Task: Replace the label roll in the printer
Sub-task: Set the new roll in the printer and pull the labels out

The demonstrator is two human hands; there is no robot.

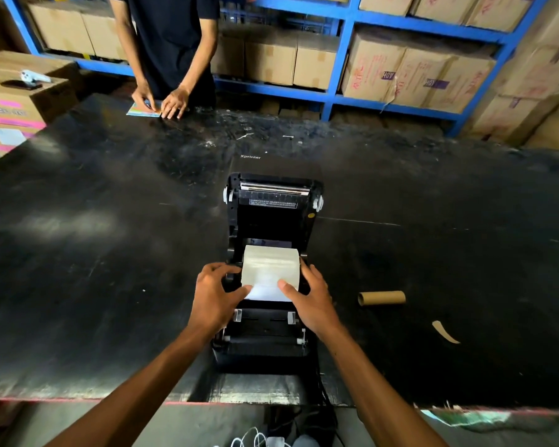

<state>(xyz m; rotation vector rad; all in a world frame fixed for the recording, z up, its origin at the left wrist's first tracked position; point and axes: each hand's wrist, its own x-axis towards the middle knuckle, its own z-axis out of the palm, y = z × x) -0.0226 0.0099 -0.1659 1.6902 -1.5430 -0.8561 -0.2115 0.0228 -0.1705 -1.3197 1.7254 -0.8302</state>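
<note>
A black label printer [270, 340] stands open at the near edge of the black table [94, 253], its lid [271, 208] tilted back. A white label roll [270, 264] sits in the printer's bay with its loose end pulled toward me. My left hand [215, 295] grips the roll's left side, thumb on the paper. On the roll's right side my right hand [313, 295] does the same, its thumb pressing the loose end. An empty brown cardboard core [381, 297] lies on the table to the right of the printer.
A torn strip of backing paper [445, 332] lies right of the core. Another person [168, 53] stands at the table's far side, hands on a coloured card [142, 109]. Blue shelves [346, 43] hold cardboard boxes. Cables [271, 437] hang below the table's front edge.
</note>
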